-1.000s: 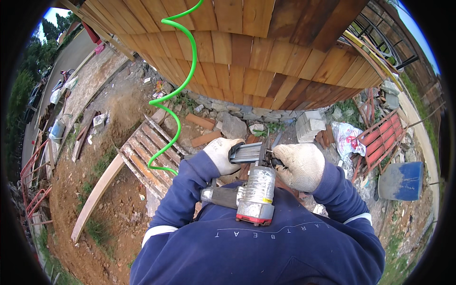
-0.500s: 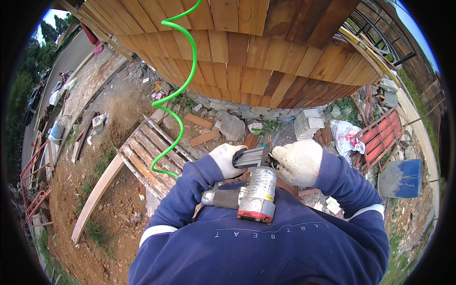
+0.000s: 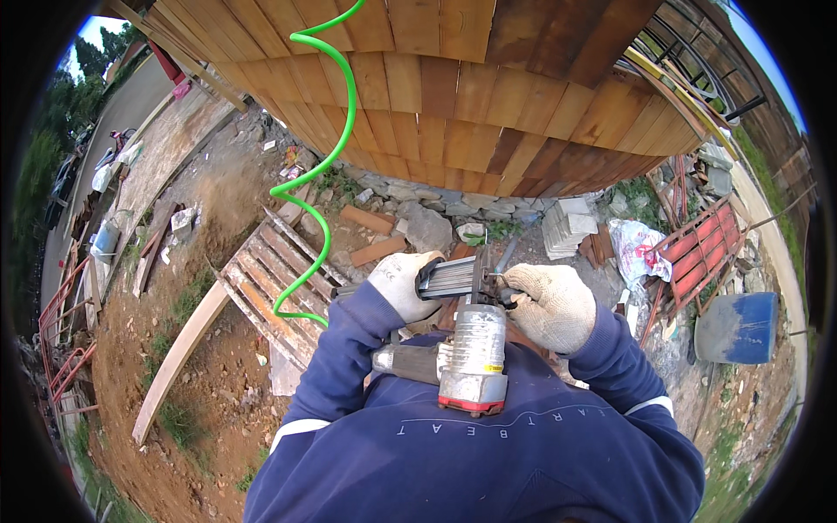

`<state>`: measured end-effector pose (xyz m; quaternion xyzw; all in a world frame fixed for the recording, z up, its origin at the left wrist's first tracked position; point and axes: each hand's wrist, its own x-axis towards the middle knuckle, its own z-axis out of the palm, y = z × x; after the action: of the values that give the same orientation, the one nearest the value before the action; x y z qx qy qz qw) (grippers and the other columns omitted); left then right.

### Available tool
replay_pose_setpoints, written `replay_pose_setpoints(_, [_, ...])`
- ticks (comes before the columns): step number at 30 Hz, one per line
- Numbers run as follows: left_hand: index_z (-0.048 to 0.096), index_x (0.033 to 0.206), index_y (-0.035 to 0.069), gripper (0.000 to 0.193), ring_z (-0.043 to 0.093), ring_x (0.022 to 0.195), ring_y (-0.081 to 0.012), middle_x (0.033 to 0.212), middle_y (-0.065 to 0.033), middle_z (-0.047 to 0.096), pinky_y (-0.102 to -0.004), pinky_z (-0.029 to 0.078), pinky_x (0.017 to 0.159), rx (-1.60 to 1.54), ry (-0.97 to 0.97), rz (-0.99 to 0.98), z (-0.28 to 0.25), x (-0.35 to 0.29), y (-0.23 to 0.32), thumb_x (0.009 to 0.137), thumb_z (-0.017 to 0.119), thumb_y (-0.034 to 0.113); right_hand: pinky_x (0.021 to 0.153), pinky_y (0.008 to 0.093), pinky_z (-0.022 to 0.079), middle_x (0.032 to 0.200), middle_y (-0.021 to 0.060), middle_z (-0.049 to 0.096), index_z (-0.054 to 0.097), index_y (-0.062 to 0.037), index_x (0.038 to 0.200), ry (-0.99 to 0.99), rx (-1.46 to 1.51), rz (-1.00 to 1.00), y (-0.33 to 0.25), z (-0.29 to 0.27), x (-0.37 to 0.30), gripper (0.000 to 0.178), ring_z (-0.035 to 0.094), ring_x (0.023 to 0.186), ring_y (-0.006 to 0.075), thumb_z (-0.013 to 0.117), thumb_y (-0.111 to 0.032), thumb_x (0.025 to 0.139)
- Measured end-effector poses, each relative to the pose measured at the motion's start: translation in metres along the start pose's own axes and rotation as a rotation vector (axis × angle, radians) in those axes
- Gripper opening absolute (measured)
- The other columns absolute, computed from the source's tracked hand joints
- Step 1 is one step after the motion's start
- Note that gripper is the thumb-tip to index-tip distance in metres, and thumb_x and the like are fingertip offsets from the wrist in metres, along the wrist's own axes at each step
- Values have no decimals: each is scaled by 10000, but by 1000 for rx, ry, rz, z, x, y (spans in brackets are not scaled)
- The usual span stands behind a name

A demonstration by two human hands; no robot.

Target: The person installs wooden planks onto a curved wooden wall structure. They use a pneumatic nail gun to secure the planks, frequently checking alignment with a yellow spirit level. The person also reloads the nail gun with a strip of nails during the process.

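A silver pneumatic nail gun with a red-edged cap lies close against my dark blue sweatshirt, its black grip toward the left. My left hand, in a white knit glove, is closed around the outer end of the magazine, where a row of thin grey fasteners shows. Beside the gun's nose, my gloved right hand has thumb and fingers pinched together against the dark metal. A small thin piece seems to stick out at its fingertips; its kind is not clear.
Ahead curves a wall of overlapping wooden shingles. A coiled green air hose hangs at left, above a slatted wooden pallet. Right of me are stacked pale tiles, a plastic bag, a red metal frame and a blue bin.
The magazine and nail gun have tilted more upright, showing more of the nose. My left hand has moved slightly left and down along the magazine; my right hand has turned and lowered a little.
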<state>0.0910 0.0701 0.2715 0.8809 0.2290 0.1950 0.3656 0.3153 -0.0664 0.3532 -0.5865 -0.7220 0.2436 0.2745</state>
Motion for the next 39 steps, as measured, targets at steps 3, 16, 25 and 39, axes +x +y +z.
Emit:
replay_pose_setpoints(3, [624,942,76,232,675,786,-398,796,-177,679,-450,534,692,26,3,14,0,0,-1,787,742,204,640,459,526,788,221,643,659,-15,977,13,6,-7,1,3,-2,151,652,730,437,613,-58,841])
replay_pose_setpoints(16, [633,994,75,295,673,812,-404,824,-187,680,-454,538,702,73,-41,81,-6,8,-9,762,761,206,653,480,535,784,201,654,643,-35,932,-157,-226,-108,1,-18,11,127,659,733,425,632,-125,843])
replay_pose_setpoints(25, [653,988,49,284,687,832,-397,862,-189,699,-442,555,729,-106,-154,92,9,9,-22,772,762,199,630,453,549,785,145,666,638,-72,914,-344,-505,-242,5,-24,23,155,691,749,351,678,-165,797])
replay_pose_setpoints(39, [653,1095,51,371,707,907,-366,940,-178,722,-411,561,808,-224,-438,34,33,17,-27,760,750,176,514,367,493,722,22,532,632,-113,915,-74,-929,-873,33,-42,49,244,601,607,212,660,-161,678])
